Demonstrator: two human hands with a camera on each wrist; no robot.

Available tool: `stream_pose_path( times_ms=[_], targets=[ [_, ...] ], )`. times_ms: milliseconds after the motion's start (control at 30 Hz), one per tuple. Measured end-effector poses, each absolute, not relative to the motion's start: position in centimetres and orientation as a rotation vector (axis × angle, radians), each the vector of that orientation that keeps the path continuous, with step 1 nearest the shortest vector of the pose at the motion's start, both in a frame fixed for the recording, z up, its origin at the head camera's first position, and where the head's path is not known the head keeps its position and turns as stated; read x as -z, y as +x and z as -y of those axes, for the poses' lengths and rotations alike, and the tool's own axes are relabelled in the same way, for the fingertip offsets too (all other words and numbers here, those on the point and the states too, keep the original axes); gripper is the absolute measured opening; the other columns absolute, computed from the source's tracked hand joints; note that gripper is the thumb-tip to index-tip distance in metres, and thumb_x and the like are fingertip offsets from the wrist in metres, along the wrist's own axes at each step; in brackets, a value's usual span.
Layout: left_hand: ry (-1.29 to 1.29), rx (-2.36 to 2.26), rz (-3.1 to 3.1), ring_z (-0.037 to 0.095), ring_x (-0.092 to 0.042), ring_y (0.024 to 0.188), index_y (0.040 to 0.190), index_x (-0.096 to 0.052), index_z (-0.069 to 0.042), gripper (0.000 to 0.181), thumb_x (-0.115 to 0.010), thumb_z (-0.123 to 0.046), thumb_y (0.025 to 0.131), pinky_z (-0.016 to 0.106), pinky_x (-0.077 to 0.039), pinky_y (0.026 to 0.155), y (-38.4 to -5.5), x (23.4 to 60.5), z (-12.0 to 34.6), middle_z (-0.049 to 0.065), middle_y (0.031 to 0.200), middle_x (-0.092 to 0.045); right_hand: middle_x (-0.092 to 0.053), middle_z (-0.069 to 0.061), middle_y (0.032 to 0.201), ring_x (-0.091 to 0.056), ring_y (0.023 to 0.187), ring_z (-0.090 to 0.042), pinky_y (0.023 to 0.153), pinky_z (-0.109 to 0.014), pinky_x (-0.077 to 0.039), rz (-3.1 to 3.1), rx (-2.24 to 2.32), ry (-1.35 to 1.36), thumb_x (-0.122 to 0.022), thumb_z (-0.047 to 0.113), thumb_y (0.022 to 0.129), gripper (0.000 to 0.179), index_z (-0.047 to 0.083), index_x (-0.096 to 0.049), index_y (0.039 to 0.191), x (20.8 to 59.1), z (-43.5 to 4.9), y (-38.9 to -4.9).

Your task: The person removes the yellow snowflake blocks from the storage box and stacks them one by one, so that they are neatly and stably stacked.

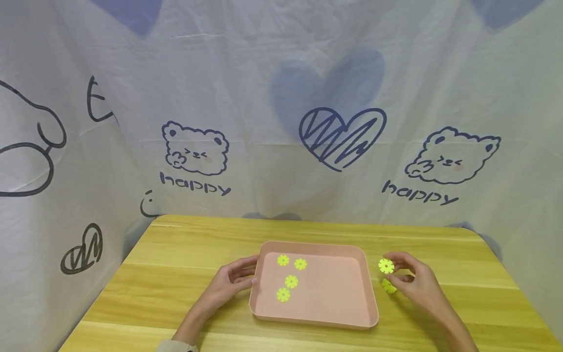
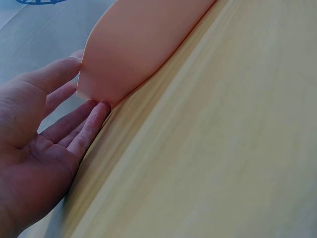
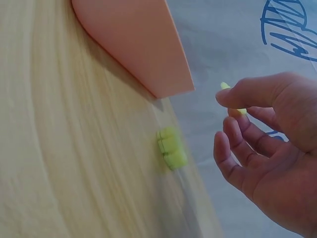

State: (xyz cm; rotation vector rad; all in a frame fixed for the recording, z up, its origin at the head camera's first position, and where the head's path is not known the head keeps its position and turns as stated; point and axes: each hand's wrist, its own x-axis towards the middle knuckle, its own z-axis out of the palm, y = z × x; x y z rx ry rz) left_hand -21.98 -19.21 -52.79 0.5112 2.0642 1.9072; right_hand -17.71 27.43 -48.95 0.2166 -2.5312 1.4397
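Note:
My left hand [image 1: 228, 279] rests against the left side of a shallow pink tray [image 1: 325, 319], its thumb by the rim and its fingers at the outer wall. In the left wrist view, fairly straight fingers [image 2: 91, 126] touch the tray's lower corner. Right of the tray, my right hand [image 1: 415, 278] pinches a yellow notched snowflake disc [image 1: 386, 266] between thumb and fingers, raised above the table. Just under it a short stack of yellow snowflake discs [image 3: 171, 148] stands on the wood. Several matching discs [image 1: 291, 281] lie flat in the tray's left half.
The tray stands on a wood-grain table [image 1: 206, 237]. A pale cloth curtain [image 1: 255, 161] with blue hearts, bear drawings and "happy" lettering hangs behind the table and along its sides.

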Motion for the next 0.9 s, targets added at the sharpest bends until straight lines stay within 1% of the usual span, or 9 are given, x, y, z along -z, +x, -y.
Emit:
stream_pose_path(
  times_ms=[233, 400, 567, 900],
  targets=[
    [0.503, -1.91, -2.053, 0.042, -0.052, 0.134, 0.152, -0.045, 0.0, 0.061, -0.071, -0.008, 0.098, 0.03, -0.054, 0.103, -22.1, 52.8, 19.2, 0.025, 0.151, -0.049, -0.061, -0.009, 0.1, -0.056, 0.089, -0.01, 0.072, -0.02, -0.061, 2.52, -1.311, 0.232, -0.083, -0.009, 0.079, 0.043, -0.001, -0.069, 0.119, 49.7, -28.0, -17.5],
    [0.514, -1.909, -2.057, 0.043, -0.051, 0.135, 0.152, -0.045, 0.0, 0.06, -0.07, -0.007, 0.098, 0.029, -0.053, 0.103, -22.0, 52.8, 19.2, 0.026, 0.151, -0.048, -0.057, -0.005, 0.095, -0.052, 0.085, -0.01, 0.068, -0.018, -0.058, 2.519, -1.238, 0.235, -0.084, -0.008, 0.078, 0.041, 0.002, -0.071, 0.116, 50.2, -28.4, -17.6],
    [0.515, -1.913, -2.051, 0.043, -0.051, 0.135, 0.152, -0.045, 0.001, 0.06, -0.07, -0.006, 0.098, 0.029, -0.053, 0.103, -22.0, 52.8, 19.2, 0.025, 0.152, -0.048, -0.059, -0.005, 0.094, -0.052, 0.083, -0.01, 0.066, -0.02, -0.058, 2.513, -1.275, 0.253, -0.085, -0.008, 0.076, 0.042, 0.0, -0.071, 0.115, 50.4, -28.7, -17.7],
    [0.501, -1.919, -2.046, 0.043, -0.05, 0.136, 0.152, -0.045, 0.0, 0.06, -0.07, -0.006, 0.098, 0.029, -0.054, 0.103, -21.9, 52.6, 19.2, 0.025, 0.152, -0.048, -0.061, -0.007, 0.095, -0.055, 0.083, -0.011, 0.07, -0.023, -0.059, 2.605, -1.349, 0.203, -0.085, -0.005, 0.079, 0.041, -0.002, -0.071, 0.117, 50.4, -29.1, -17.5]
  ],
)
